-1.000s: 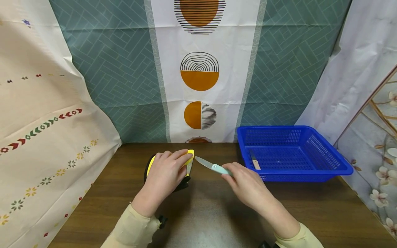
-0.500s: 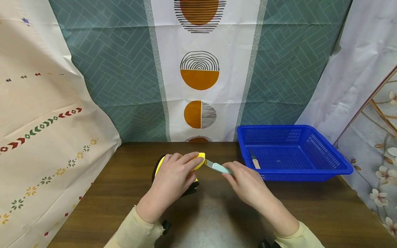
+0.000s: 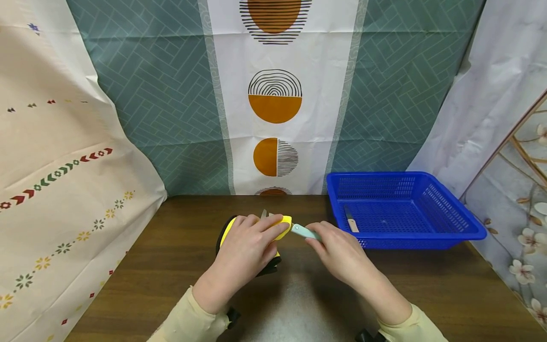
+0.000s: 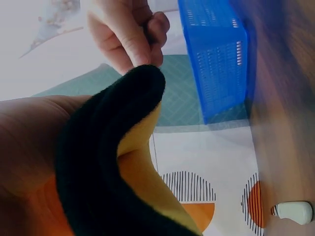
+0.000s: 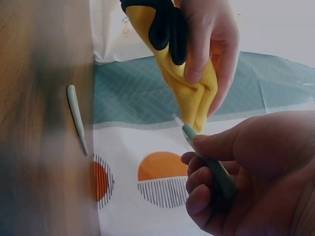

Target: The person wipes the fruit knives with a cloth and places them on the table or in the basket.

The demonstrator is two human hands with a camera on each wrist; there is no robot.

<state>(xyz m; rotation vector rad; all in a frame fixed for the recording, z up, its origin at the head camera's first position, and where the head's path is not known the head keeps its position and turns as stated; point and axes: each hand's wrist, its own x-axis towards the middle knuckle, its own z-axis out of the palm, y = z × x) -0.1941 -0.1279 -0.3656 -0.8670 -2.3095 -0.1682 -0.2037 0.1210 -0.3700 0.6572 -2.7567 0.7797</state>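
My left hand [image 3: 247, 247] grips a folded yellow cloth [image 3: 285, 228] with black edging, which also fills much of the left wrist view. The thumb and fingers of my right hand [image 3: 342, 251] hold a small knife by its mint-green handle [image 3: 304, 232]. The cloth's yellow fold covers most of that blade, right up against the handle. In the right wrist view a bit of blade [image 5: 177, 120] shows beside the cloth. Another knife with a pale handle [image 5: 75, 110] lies on the table; in the head view my left hand and the cloth hide most of it.
A blue perforated basket [image 3: 410, 242] stands on the right of the brown wooden table [image 3: 158, 266]. Inside it lies a knife with a beige handle [image 3: 352, 225]. Patterned cloths hang behind the table and at both sides.
My left hand has moved right with the cloth, and its yellow fold has slid over the blade from tip to handle. The right hand has stayed almost still.
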